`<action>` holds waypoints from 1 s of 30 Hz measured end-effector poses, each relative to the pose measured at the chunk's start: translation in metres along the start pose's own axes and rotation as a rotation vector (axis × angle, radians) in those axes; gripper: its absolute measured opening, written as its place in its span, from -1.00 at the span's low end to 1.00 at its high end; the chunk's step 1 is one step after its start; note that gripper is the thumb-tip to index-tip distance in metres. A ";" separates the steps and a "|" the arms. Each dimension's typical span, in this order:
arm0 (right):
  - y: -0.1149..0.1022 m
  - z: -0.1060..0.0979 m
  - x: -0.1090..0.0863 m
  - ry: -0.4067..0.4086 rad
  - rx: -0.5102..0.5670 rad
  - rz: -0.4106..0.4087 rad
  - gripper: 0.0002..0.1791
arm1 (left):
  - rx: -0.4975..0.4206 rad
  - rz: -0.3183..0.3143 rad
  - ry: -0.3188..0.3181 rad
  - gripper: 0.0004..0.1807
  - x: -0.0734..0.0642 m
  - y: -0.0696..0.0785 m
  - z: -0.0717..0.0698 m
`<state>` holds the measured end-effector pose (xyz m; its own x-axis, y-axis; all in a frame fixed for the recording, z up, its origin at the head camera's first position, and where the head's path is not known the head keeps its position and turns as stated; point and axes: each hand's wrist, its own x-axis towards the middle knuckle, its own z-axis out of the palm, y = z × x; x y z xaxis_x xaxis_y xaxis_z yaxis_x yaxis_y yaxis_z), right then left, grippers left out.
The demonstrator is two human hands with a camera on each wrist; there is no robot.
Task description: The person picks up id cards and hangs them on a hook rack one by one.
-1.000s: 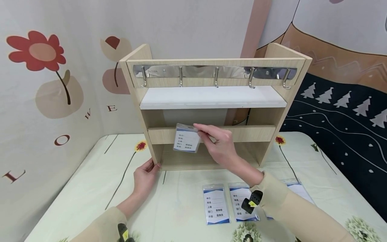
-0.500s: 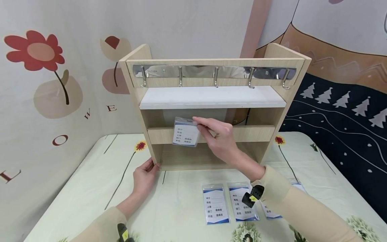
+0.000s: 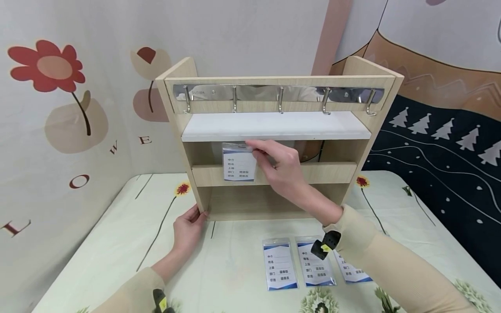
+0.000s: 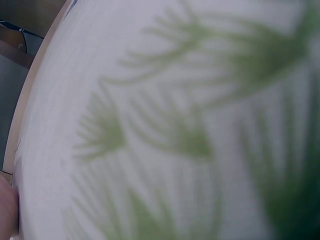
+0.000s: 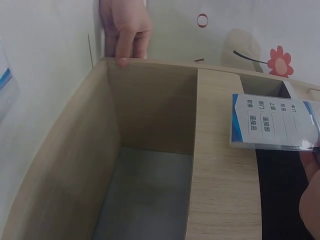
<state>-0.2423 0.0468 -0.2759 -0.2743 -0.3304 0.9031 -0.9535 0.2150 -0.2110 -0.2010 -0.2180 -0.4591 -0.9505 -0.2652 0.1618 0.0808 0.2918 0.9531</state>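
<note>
Badge (image 3: 238, 167) is held upright before the rack (image 3: 326, 174), pinched at its upper right corner by thumb and forefinger of the right hand (image 3: 287, 171), presumably so the print is left uncovered. The rack's lower left corner is gripped by the left hand (image 3: 188, 230), apparently for steadiness. Three other badges (image 3: 280, 266) are laid well inside the left edge of the table (image 3: 231, 269).

Pale wall hanging (image 3: 242, 39) with red flower (image 3: 55, 66), dark panel (image 3: 422, 161) with white trees (image 3: 444, 129), flower-patterned tablecloth (image 3: 231, 261)
</note>
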 end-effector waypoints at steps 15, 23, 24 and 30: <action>-0.001 0.006 0.019 0.042 0.008 -0.032 -0.72 | -0.001 -0.018 -0.004 -0.50 0.000 0.001 -0.001; -0.004 0.015 0.030 0.056 0.033 -0.049 -0.72 | 0.020 -0.015 0.002 -0.50 0.000 0.001 -0.001; -0.004 0.016 0.031 0.058 0.039 -0.053 -0.73 | 0.024 -0.015 0.003 -0.50 0.000 0.001 -0.001; -0.007 0.025 0.038 0.064 0.064 -0.069 -0.74 | 0.021 -0.013 0.008 -0.51 -0.001 0.002 0.000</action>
<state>-0.2495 0.0101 -0.2496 -0.2015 -0.2824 0.9379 -0.9764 0.1338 -0.1695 -0.1999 -0.2176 -0.4569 -0.9492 -0.2759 0.1517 0.0623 0.3074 0.9495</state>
